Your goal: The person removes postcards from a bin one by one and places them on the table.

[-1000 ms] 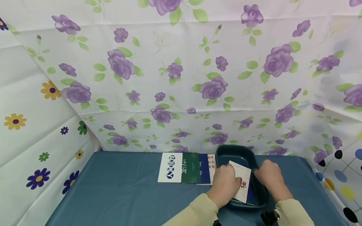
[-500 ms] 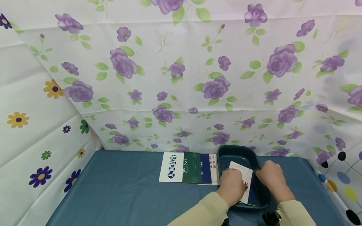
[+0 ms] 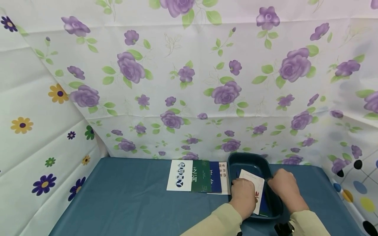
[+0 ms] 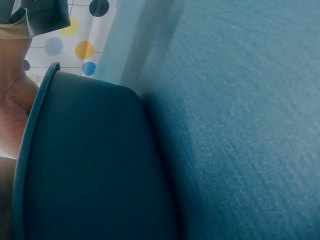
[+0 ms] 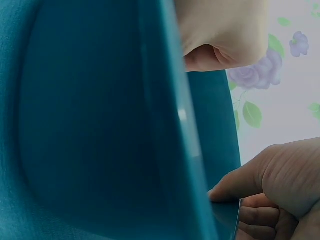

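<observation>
right hand pinches the tub. left hand partly covers a booklet; whether it grips, i cannot tell.

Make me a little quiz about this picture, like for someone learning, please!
1. On the table, what color is the book lying between the white one and the blue one?
2. True or false: the right hand holds the bin.
3. Where is the left hand?
A) on the wall
B) at the bin
C) flat on the table

Key: 1. green; 2. true; 3. B
</observation>
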Available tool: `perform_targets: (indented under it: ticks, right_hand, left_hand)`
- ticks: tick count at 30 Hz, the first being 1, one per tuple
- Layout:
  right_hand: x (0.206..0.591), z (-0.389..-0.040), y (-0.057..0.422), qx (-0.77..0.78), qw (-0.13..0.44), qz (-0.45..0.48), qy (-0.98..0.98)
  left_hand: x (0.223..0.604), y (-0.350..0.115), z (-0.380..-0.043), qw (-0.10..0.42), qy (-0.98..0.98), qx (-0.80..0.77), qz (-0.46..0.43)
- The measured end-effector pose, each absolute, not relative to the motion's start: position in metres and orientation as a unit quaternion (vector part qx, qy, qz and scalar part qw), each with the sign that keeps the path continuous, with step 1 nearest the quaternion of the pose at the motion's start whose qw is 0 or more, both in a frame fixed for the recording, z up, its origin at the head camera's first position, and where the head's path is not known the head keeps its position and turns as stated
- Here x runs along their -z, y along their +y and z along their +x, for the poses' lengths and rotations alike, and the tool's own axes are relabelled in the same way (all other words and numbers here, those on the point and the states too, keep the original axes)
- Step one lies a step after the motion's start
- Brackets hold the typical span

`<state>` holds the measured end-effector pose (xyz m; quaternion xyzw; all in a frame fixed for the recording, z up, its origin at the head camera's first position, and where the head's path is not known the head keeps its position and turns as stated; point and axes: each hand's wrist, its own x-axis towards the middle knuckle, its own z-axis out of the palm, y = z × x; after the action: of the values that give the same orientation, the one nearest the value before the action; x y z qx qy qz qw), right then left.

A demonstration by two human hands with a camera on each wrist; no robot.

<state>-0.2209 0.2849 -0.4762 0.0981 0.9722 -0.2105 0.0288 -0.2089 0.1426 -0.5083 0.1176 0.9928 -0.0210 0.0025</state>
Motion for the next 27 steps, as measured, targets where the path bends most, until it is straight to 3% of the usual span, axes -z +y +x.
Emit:
perform_targets:
  ticks: [14, 27]
  right_hand:
    - [0.4796, -0.221, 0.2851, 0.213, 0.036, 0.101, 0.971]
    - [0.4786, -0.2205, 0.2845, 0.214, 0.029, 0.097, 0.972]
  left_hand:
    - [0.5098, 0.1431, -0.2038, -0.05, 0.985, 0.102, 0.127]
    - [0.5024, 0.1366, -0.2006, -0.077, 0.986, 0.062, 0.136]
